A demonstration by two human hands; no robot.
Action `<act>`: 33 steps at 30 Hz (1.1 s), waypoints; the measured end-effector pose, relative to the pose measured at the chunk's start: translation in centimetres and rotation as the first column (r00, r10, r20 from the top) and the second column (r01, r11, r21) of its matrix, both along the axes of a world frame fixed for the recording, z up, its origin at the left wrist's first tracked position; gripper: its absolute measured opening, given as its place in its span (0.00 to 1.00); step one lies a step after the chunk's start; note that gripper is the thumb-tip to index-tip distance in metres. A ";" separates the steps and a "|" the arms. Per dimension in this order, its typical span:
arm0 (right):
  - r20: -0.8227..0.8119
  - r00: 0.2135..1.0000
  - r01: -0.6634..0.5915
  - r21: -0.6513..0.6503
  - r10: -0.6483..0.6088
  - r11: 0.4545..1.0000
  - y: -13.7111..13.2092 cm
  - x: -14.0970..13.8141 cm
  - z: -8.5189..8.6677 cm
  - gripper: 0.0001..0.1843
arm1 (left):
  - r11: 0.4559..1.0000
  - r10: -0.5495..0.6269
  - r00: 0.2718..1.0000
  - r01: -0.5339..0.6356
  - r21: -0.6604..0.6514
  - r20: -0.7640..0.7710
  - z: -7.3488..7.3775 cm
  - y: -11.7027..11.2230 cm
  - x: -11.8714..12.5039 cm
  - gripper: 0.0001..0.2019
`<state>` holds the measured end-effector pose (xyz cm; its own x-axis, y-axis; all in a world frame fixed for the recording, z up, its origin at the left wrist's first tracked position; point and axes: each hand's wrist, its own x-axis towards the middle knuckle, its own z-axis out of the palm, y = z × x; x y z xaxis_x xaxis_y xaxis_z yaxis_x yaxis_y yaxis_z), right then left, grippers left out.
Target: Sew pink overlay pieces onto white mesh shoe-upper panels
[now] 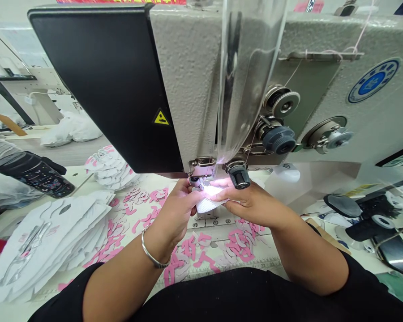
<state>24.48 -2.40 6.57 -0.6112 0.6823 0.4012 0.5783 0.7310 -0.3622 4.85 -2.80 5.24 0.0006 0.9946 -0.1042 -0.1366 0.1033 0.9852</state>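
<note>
Where glare washes out the needle area, the left hand (177, 208) and right hand (251, 203) pinch 1 white piece (206, 205) at the counter's (151, 180) middle, under the machine (188, 80); fingertips are partly hidden.

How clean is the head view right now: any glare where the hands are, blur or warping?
Head view: bright light blows out the white piece between left hand and right hand, hiding its detail; the clear guard carries reflections; the sewing machine bows from wide-angle distortion; the white stack at left looks soft.
</note>
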 end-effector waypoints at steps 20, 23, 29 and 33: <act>-0.031 0.999 0.034 0.060 -0.033 0.998 0.2 -0.1 -1.4 0.19 | 0.999 0.022 1.000 -0.022 0.045 -0.003 -1.1 0.4 -0.5 0.09; -0.028 0.999 0.040 0.050 -0.039 0.998 -0.2 -0.4 -1.2 0.21 | 0.998 -0.001 1.000 0.002 0.065 -0.009 -1.3 0.6 -0.7 0.07; 0.043 0.996 0.077 -0.010 -0.077 0.997 -1.2 -0.7 -0.5 0.23 | 0.995 -0.032 0.999 0.036 0.094 -0.036 -1.3 0.3 -0.8 0.08; 0.088 0.991 0.101 -0.001 -0.101 0.995 -1.5 -0.9 -0.4 0.24 | 0.993 -0.055 0.998 0.059 0.099 -0.041 -1.4 0.0 -0.8 0.09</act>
